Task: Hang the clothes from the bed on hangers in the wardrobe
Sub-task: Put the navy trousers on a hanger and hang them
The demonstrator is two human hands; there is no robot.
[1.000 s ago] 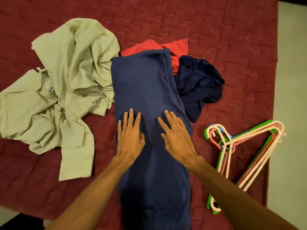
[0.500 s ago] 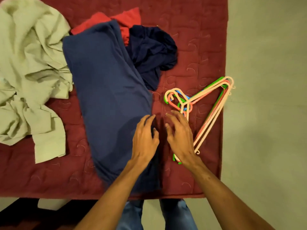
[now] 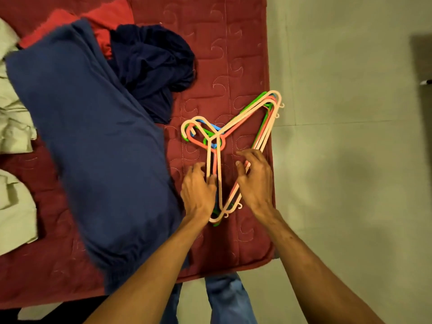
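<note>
My left hand [image 3: 198, 195] touches the hanger stack [image 3: 215, 137], grip unclear; my right hand [image 3: 254, 185] hovers loose, holding nothing. Nothing hung yet; clothes [image 3: 93, 136] all on bed [image 3: 233, 43].

Stack of pastel plastic hangers [image 3: 216, 137] flat on maroon quilted bedcover [image 3: 233, 43]; long blue fabric garment [image 3: 93, 148] spread flat just beside.
</note>
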